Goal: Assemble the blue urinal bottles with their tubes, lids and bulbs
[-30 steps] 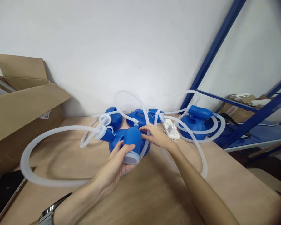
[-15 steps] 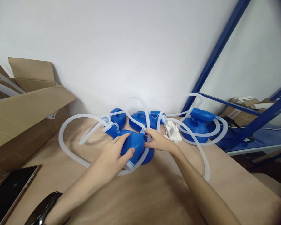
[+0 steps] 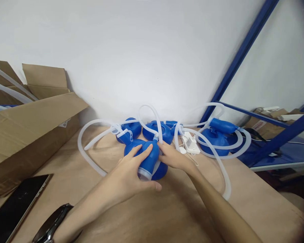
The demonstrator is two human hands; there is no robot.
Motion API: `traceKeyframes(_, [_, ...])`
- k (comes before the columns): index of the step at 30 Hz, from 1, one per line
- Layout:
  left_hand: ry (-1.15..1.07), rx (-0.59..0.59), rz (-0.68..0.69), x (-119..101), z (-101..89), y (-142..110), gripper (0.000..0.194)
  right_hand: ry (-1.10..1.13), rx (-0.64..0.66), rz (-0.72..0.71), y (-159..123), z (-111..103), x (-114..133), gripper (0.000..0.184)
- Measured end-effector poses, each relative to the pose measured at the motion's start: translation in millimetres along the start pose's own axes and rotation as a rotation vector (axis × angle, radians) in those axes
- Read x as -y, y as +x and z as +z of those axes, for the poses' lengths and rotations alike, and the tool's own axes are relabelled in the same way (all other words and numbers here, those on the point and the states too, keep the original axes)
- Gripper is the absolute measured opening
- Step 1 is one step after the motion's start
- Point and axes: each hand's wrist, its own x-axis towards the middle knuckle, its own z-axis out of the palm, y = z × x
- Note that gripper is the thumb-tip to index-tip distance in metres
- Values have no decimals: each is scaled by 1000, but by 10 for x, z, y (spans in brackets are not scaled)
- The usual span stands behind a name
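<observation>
My left hand [image 3: 131, 170] lies around a blue urinal funnel [image 3: 152, 156], two fingers over its top and the thumb stretched below its pale capped mouth [image 3: 145, 173]. The mouth points toward me. My right hand [image 3: 174, 157] grips the funnel's right side near the narrow end, where a clear tube [image 3: 150, 129] joins it; some fingertips are hidden behind. Underneath lies a blue urinal bottle [image 3: 160, 171], partly covered. Just left, another blue bottle neck [image 3: 126, 135] carries a clear cap and tube [image 3: 81, 148].
Behind stand more blue bottles [image 3: 133, 129] with looping tubes. A white power strip [image 3: 191, 143] sits right of my hands, and another bottle with funnel [image 3: 215, 141] farther right. Left are an open cardboard box [image 3: 38, 135] and a phone [image 3: 17, 206]. A blue metal frame [image 3: 239, 67] rises right.
The funnel has turned so its mouth faces me more. My left fingers have slid farther over it, and the thumb has moved below the mouth. The view has shifted slightly left.
</observation>
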Motion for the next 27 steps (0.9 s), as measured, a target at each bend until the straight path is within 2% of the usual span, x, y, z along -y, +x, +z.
traceKeyframes(5, [14,-234,98,81,-54,82,74,-8,21,18,17,-73,39,28])
traceKeyframes(8, [12,-319,117,158,-107,166,58,-21,40,27,14,-79,73,26])
traceKeyframes(12, [5,-335,150,238,32,229,54,-54,48,48,-2,-47,122,19])
traceKeyframes(17, [-14,-319,210,297,223,256,39,-97,70,66,-18,-43,204,14])
traceKeyframes(19, [-13,-332,210,309,228,252,42,-107,89,77,-30,-55,239,17])
traceKeyframes(22, [-3,-377,190,321,210,240,65,-125,110,99,-64,-84,315,26])
traceKeyframes(23, [-2,-388,194,325,196,237,65,-129,121,106,-80,-98,352,29])
traceKeyframes(27, [-4,-417,268,324,35,215,42,-65,194,98,-172,-205,578,46])
